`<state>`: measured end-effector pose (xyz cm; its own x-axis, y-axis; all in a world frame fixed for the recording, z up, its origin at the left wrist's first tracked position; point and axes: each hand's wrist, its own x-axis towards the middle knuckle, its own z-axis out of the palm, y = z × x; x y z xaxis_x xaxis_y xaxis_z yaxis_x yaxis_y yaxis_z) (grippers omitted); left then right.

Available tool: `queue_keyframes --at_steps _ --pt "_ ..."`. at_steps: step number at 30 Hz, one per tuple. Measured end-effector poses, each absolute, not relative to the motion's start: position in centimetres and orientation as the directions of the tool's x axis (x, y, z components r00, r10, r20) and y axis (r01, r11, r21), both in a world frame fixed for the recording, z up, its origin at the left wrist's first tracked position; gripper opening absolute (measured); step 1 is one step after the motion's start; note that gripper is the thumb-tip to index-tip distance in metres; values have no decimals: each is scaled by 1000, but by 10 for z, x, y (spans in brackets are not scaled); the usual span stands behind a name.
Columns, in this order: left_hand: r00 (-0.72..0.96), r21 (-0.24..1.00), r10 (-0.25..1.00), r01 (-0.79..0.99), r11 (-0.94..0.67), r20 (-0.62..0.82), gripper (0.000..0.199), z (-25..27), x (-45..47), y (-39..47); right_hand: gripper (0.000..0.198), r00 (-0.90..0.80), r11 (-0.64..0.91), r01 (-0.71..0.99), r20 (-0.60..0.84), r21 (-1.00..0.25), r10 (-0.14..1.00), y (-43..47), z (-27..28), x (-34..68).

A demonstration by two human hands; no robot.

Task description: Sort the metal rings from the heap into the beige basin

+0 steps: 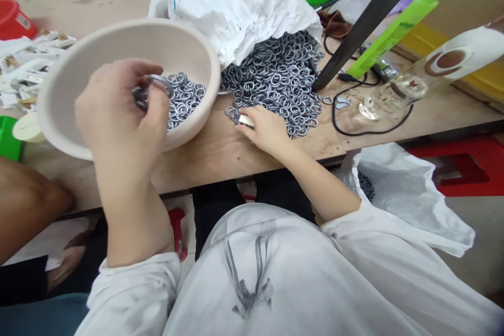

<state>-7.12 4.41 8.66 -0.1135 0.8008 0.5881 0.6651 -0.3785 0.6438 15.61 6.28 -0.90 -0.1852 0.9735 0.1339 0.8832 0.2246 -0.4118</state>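
Rings [281,84], grey and shiny, lie heaped on the wooden table [208,155], spilling from the mouth of a crumpled white bag [244,5] that covers the far side of the heap. More of them sit inside a wide pale basin [118,44], whose wall stands between its contents and the heap.

The person's left hand [122,100] is above the basin, its fingers curled in and the thumb pressed to a ring; how many it holds cannot be told through the blur. The right hand [268,126] rests at the heap's near edge, thumb and fingers closed on a small white piece [247,120] with a dark end, just beside a few loose rings.

A dark post [370,21] leans across the view, its foot at the heap's right edge, hemming in that side. Beyond it come a bright green strip [397,34], a looped black cable [354,134] and a clear bottle [417,81]. Left of the basin lie many white parts [31,71] and a pale disc [29,127], with another person's arm [27,205] nearer. A white plastic bag [409,189] gapes below the table edge at right.
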Motion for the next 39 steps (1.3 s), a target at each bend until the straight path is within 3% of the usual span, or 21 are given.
queue_keyframes --at_steps 4,6,8,10,12,14,17,19,22,26,31,36,39 --pt "30 330 926 929 -164 377 31 86 -82 68 32 -250 254 939 45 -230 967 94 -3 130" --pt "59 298 906 934 -199 418 36 80 -78 58 27 -256 254 946 19 -203 967 103 -3 126" --pt "99 360 832 869 -339 545 33 71 -69 37 25 -236 242 932 58 -269 970 103 -2 130" --pt "87 440 737 753 -490 670 24 58 -56 14 22 -226 245 852 98 -462 969 95 0 141" --pt "152 534 782 652 -539 604 17 42 -42 -1 25 -265 231 654 68 -720 962 80 3 154" --pt "167 633 868 621 -462 468 19 26 -30 -7 34 -341 143 405 -4 -903 940 62 7 164" --pt "174 775 944 539 -330 281 23 8 -17 -4 47 -422 49 126 -9 -991 907 35 9 166" --pt "157 900 972 376 -221 173 33 1 -11 -3 50 -355 46 65 20 -997 935 21 9 161" --pt "137 1000 991 16 3 -6 42 -7 -3 -5 47 -208 150 106 126 -983 970 7 7 153" --pt "277 939 951 -266 217 -141 45 -9 6 -10 43 -223 194 83 171 -978 960 6 1 147" --pt "286 859 936 -407 312 -205 46 -3 8 -9 50 -156 238 202 208 -950 966 14 -4 153" --pt "222 825 937 -448 345 -271 45 -2 8 -8 54 -341 471 442 343 -764 875 2 -1 159" --pt "212 816 935 -457 353 -285 44 -3 11 -9 55 -377 523 522 367 -674 850 -3 -1 159"
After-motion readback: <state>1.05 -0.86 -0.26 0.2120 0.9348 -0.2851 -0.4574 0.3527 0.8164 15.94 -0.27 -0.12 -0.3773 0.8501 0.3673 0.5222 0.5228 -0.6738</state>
